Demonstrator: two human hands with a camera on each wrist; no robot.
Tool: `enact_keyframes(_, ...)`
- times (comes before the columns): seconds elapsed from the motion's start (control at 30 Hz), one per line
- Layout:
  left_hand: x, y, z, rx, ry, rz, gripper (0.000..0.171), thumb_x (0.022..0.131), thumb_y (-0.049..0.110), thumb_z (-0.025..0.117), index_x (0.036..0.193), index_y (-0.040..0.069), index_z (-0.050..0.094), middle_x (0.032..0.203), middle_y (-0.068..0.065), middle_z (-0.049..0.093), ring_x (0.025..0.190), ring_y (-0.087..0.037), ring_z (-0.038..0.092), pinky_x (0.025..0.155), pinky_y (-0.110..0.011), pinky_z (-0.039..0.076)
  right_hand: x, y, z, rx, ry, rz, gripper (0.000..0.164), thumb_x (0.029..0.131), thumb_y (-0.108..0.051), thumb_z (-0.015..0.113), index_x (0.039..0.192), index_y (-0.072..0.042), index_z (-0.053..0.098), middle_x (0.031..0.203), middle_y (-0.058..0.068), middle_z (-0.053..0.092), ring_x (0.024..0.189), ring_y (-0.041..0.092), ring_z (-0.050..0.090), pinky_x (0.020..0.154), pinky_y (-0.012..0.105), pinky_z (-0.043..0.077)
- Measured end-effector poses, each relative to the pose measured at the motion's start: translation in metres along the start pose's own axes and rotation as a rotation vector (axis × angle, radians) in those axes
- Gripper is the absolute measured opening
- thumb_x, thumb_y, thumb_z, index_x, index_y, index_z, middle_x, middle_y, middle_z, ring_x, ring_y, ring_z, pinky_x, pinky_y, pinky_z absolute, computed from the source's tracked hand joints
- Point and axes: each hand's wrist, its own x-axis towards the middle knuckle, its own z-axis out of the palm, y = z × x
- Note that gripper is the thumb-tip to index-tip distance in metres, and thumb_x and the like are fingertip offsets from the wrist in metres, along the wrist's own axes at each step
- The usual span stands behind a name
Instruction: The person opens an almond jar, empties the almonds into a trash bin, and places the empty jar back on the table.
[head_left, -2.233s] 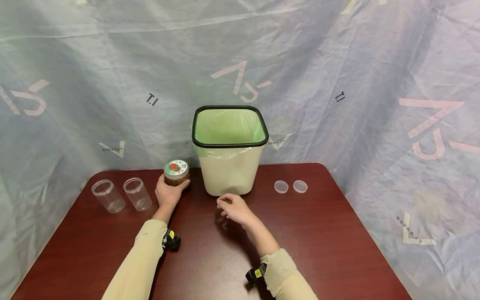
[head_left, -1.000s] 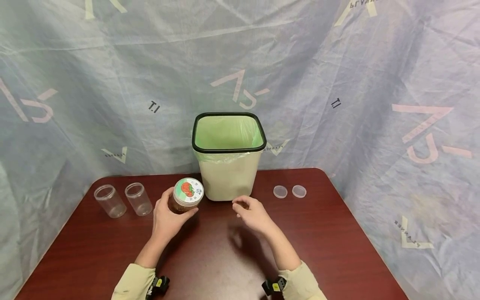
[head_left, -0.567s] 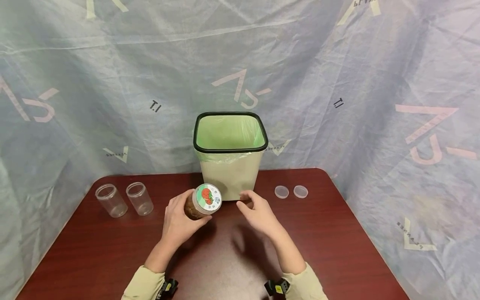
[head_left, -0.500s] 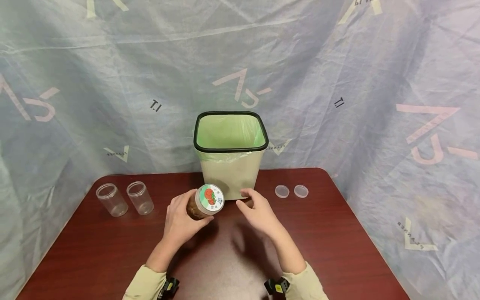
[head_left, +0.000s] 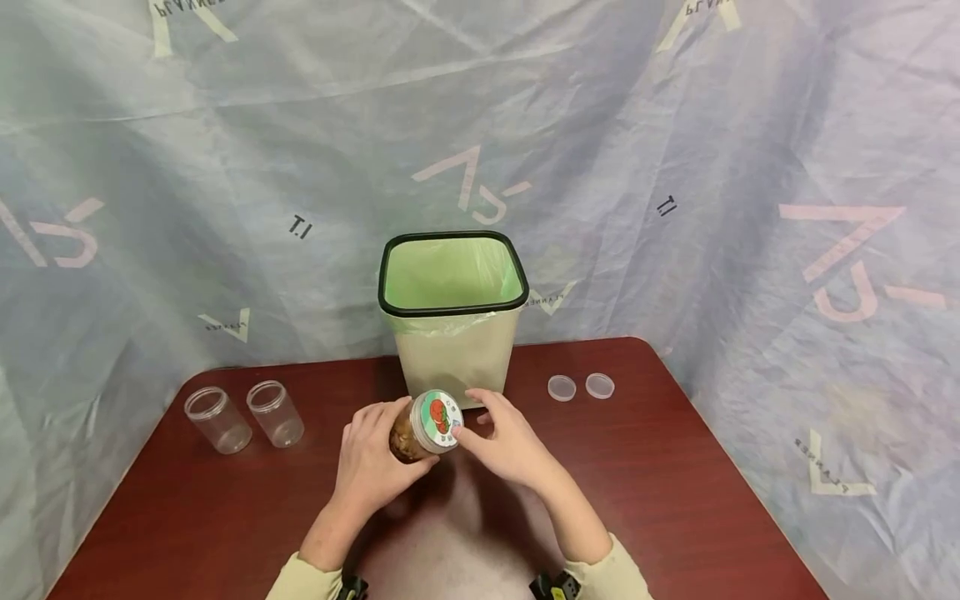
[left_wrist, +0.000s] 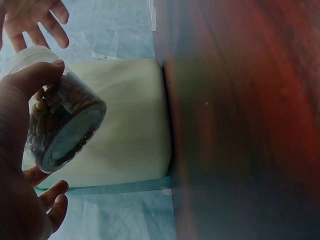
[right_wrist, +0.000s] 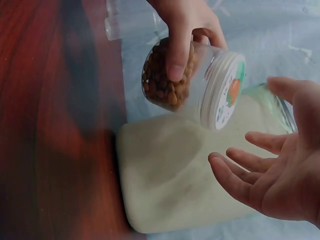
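A clear plastic jar [head_left: 408,436] hangs tilted above the table, partly filled with small brown pieces. Its screw lid [head_left: 442,419] carries a label with a red-orange fruit picture and faces my right hand. My left hand [head_left: 372,458] grips the jar round its body, thumb on the near side, as the right wrist view shows. Beside the lid is my right hand [head_left: 510,442], its fingers spread and slightly bent. A gap shows between those fingers and the lid [right_wrist: 227,92] in the right wrist view.
Behind the hands stands a cream bin [head_left: 457,354] with a black rim and a green liner. Two lidless clear jars [head_left: 219,421] stand on the red-brown table [head_left: 660,492] at left. Two clear lids [head_left: 562,388] lie at right. A grey cloth [head_left: 337,167] hangs behind.
My left hand has lifted the jar off the table, brought it right and nearer, and tilted its lid toward my right hand. My right hand has moved right and spread its fingers by the lid.
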Motion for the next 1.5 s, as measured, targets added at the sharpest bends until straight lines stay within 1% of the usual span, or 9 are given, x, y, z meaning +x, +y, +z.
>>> enact_keyframes(0.1, -0.002, 0.001, 0.002, 0.007, -0.004, 0.004, 0.091, 0.051, 0.054, 0.088, 0.131, 0.021, 0.058, 0.115, -0.002, 0.06, 0.108, -0.029, 0.051, 0.074, -0.046, 0.04, -0.001, -0.001, 0.003, -0.036, -0.015, -0.005, 0.062, 0.086, -0.039, 0.071, 0.138, -0.011, 0.049, 0.131, 0.008, 0.054, 0.102, 0.024, 0.061, 0.079, 0.036, 0.051)
enact_keyframes(0.23, -0.001, 0.003, 0.004, 0.009, -0.008, 0.019, 0.091, 0.052, 0.054, 0.088, 0.131, 0.02, 0.059, 0.115, -0.002, 0.06, 0.109, -0.029, 0.051, 0.075, -0.046, 0.04, 0.0, 0.0, 0.007, -0.114, 0.019, 0.001, 0.066, 0.084, -0.045, 0.072, 0.135, -0.009, 0.051, 0.125, 0.007, 0.057, 0.097, 0.024, 0.061, 0.079, 0.036, 0.05)
enact_keyframes(0.4, -0.001, 0.007, 0.005, 0.007, -0.011, 0.031, 0.09, 0.052, 0.054, 0.088, 0.131, 0.02, 0.059, 0.115, -0.002, 0.059, 0.109, -0.029, 0.051, 0.075, -0.047, 0.04, 0.001, 0.0, 0.011, -0.171, 0.037, 0.045, 0.068, 0.084, -0.05, 0.071, 0.132, -0.005, 0.054, 0.116, 0.008, 0.059, 0.094, 0.023, 0.059, 0.078, 0.037, 0.048)
enact_keyframes(0.63, -0.002, 0.011, 0.005, 0.004, -0.01, 0.04, 0.088, 0.055, 0.056, 0.086, 0.13, 0.019, 0.06, 0.114, -0.002, 0.059, 0.108, -0.03, 0.051, 0.075, -0.046, 0.041, 0.002, -0.006, 0.018, -0.196, 0.018, 0.081, 0.068, 0.08, -0.059, 0.069, 0.128, -0.013, 0.055, 0.111, -0.003, 0.059, 0.093, 0.015, 0.058, 0.076, 0.036, 0.047)
enact_keyframes(0.83, 0.002, 0.011, 0.002, 0.017, -0.003, 0.066, 0.088, 0.054, 0.056, 0.086, 0.13, 0.018, 0.06, 0.114, -0.003, 0.06, 0.105, -0.031, 0.051, 0.074, -0.045, 0.04, 0.01, -0.011, 0.023, -0.21, 0.054, 0.115, 0.072, 0.077, -0.064, 0.068, 0.127, -0.014, 0.055, 0.105, -0.007, 0.06, 0.088, 0.013, 0.058, 0.074, 0.035, 0.048)
enact_keyframes(1.07, 0.003, 0.014, -0.003, 0.014, 0.006, 0.088, 0.09, 0.053, 0.056, 0.087, 0.13, 0.017, 0.06, 0.114, -0.004, 0.06, 0.108, -0.031, 0.051, 0.076, -0.046, 0.041, 0.012, -0.01, 0.026, -0.139, 0.111, 0.14, 0.069, 0.07, -0.062, 0.074, 0.119, -0.016, 0.06, 0.099, -0.007, 0.061, 0.083, 0.012, 0.058, 0.07, 0.031, 0.049)
enact_keyframes(1.23, 0.006, 0.017, -0.008, -0.028, -0.06, 0.094, 0.098, 0.054, 0.055, 0.089, 0.137, 0.014, 0.054, 0.121, -0.005, 0.06, 0.118, -0.033, 0.047, 0.083, -0.05, 0.041, 0.013, -0.004, 0.02, -0.077, 0.163, 0.142, 0.059, 0.071, -0.056, 0.076, 0.114, -0.017, 0.061, 0.095, -0.009, 0.062, 0.081, 0.01, 0.058, 0.068, 0.03, 0.049)
enact_keyframes(1.37, 0.005, 0.017, -0.014, -0.063, -0.117, 0.063, 0.099, 0.053, 0.053, 0.09, 0.136, 0.013, 0.054, 0.123, -0.006, 0.06, 0.121, -0.032, 0.047, 0.089, -0.052, 0.041, 0.01, -0.002, 0.014, -0.016, 0.139, 0.12, 0.056, 0.074, -0.048, 0.077, 0.115, -0.015, 0.06, 0.097, -0.006, 0.063, 0.082, 0.013, 0.059, 0.069, 0.031, 0.049)
enact_keyframes(1.5, 0.004, 0.014, -0.017, -0.081, -0.13, 0.062, 0.095, 0.051, 0.054, 0.091, 0.13, 0.012, 0.06, 0.119, -0.006, 0.063, 0.119, -0.028, 0.049, 0.089, -0.05, 0.043, 0.006, -0.006, 0.011, 0.021, 0.076, 0.098, 0.057, 0.075, -0.045, 0.077, 0.12, -0.013, 0.059, 0.1, -0.004, 0.062, 0.081, 0.014, 0.06, 0.068, 0.03, 0.05)
